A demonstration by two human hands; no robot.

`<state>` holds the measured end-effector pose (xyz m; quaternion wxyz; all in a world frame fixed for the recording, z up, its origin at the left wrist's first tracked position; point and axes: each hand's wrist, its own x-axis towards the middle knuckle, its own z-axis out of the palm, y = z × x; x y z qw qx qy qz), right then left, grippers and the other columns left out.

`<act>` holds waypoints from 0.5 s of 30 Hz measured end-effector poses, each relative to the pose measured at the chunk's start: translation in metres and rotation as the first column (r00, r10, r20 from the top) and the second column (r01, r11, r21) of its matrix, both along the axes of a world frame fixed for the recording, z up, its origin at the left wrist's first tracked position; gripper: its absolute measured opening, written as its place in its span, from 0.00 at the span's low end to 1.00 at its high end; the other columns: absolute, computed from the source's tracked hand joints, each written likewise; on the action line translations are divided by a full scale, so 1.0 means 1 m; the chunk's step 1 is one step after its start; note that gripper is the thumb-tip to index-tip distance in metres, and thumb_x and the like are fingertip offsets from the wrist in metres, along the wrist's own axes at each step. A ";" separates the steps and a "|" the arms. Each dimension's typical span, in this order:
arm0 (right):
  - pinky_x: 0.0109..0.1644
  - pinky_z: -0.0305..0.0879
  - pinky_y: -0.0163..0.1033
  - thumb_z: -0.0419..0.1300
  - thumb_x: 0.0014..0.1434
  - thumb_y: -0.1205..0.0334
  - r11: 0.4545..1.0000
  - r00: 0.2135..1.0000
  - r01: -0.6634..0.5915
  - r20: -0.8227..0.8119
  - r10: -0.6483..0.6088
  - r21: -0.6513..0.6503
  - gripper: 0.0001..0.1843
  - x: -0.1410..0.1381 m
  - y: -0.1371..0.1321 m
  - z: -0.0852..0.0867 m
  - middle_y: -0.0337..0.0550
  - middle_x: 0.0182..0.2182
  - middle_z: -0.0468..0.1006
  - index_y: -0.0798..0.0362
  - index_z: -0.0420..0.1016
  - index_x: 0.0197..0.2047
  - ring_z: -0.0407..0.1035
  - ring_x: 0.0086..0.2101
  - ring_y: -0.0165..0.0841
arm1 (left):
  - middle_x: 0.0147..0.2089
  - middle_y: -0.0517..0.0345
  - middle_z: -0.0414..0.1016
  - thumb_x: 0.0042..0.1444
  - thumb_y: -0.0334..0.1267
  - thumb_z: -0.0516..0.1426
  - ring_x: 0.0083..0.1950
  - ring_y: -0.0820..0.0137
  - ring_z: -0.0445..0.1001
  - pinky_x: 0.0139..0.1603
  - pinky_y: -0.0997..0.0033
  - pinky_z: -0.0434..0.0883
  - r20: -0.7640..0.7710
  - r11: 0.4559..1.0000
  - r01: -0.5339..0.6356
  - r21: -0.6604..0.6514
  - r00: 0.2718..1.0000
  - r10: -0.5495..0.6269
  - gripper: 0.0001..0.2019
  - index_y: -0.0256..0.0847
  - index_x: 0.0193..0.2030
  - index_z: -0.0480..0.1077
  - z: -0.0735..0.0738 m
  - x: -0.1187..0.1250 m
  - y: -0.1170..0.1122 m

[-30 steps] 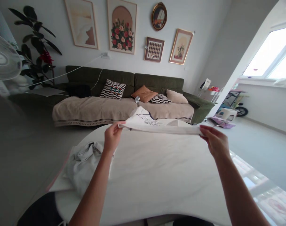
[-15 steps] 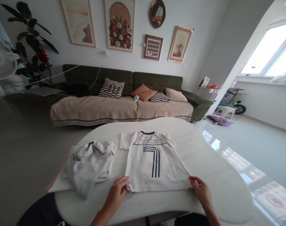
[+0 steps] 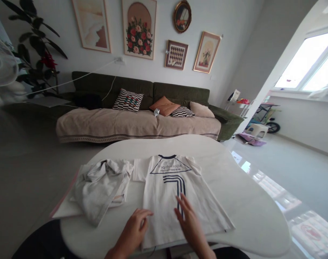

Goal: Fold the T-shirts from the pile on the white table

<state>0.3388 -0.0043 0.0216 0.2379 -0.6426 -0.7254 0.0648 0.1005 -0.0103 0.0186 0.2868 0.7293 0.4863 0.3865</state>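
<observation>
Across the far side of the head view, a green sofa [image 3: 180, 92] with a beige cover [image 3: 110, 126] stands against a white wall hung with framed pictures. Cushions lie along it, among them an orange cushion [image 3: 164, 105] near the middle. At the far left are a fan [image 3: 2, 61] and a leafy plant [image 3: 37, 41]; a window [image 3: 309, 61] is at the far right.

Nearer, on a white table [image 3: 242, 190] with a curved edge, a white shirt [image 3: 158, 208] lies spread, its dark collar far and its hem at the table's near edge. Its left sleeve reaches a rumpled grey garment [image 3: 96, 190] on the left.

The left hand [image 3: 135, 228], open with bent fingers, is at the shirt's near left edge. The right hand [image 3: 189, 221], open and slightly blurred, is over the striped number. Whether either touches the cloth, I cannot tell.
</observation>
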 end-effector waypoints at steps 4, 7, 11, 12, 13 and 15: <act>0.59 0.47 0.58 0.46 0.60 0.56 0.981 0.991 -0.121 0.030 0.127 -0.153 0.26 -0.072 0.007 -0.013 0.39 0.62 0.50 0.41 0.50 0.62 0.39 0.61 0.42 | 0.46 0.53 0.74 0.52 0.30 0.48 0.48 0.67 0.71 0.52 0.66 0.67 -0.051 0.985 -0.150 0.087 0.987 0.155 0.17 0.42 0.46 0.70 0.006 0.017 0.065; 0.58 0.46 0.61 0.45 0.60 0.52 0.982 0.994 -0.068 0.068 0.081 -0.178 0.26 -0.075 0.007 -0.024 0.37 0.62 0.49 0.38 0.48 0.62 0.39 0.61 0.44 | 0.51 0.49 0.70 0.53 0.27 0.46 0.54 0.68 0.67 0.56 0.66 0.62 -0.278 0.954 -0.285 0.093 0.912 0.300 0.19 0.35 0.50 0.67 0.003 0.016 0.126; 0.58 0.46 0.61 0.44 0.60 0.52 0.983 0.993 -0.063 0.086 0.078 -0.172 0.26 -0.066 0.005 -0.028 0.36 0.62 0.48 0.36 0.46 0.62 0.41 0.61 0.44 | 0.56 0.41 0.64 0.53 0.25 0.46 0.59 0.62 0.60 0.58 0.61 0.57 -0.393 0.918 -0.391 0.063 0.836 0.383 0.19 0.31 0.52 0.63 -0.003 0.004 0.193; 0.58 0.47 0.62 0.44 0.60 0.52 0.982 0.993 -0.060 0.091 0.078 -0.181 0.27 -0.066 0.005 -0.028 0.36 0.62 0.48 0.36 0.46 0.62 0.41 0.61 0.45 | 0.57 0.41 0.63 0.53 0.25 0.47 0.60 0.61 0.58 0.58 0.60 0.57 -0.415 0.913 -0.404 0.055 0.823 0.389 0.19 0.32 0.52 0.63 -0.005 0.001 0.205; 0.58 0.47 0.62 0.45 0.60 0.52 0.980 0.993 -0.053 0.095 0.072 -0.190 0.27 -0.067 0.005 -0.030 0.36 0.62 0.48 0.36 0.46 0.62 0.42 0.60 0.45 | 0.57 0.42 0.62 0.52 0.26 0.47 0.61 0.60 0.56 0.58 0.59 0.56 -0.436 0.910 -0.412 0.046 0.811 0.389 0.19 0.33 0.52 0.62 -0.006 -0.003 0.215; 0.58 0.47 0.62 0.46 0.59 0.52 0.981 0.994 -0.026 0.102 0.047 -0.192 0.27 -0.069 0.006 -0.034 0.34 0.61 0.49 0.36 0.47 0.61 0.43 0.60 0.45 | 0.58 0.42 0.60 0.52 0.27 0.49 0.62 0.58 0.54 0.57 0.57 0.56 -0.473 0.907 -0.419 0.027 0.794 0.381 0.19 0.34 0.52 0.62 -0.009 -0.012 0.228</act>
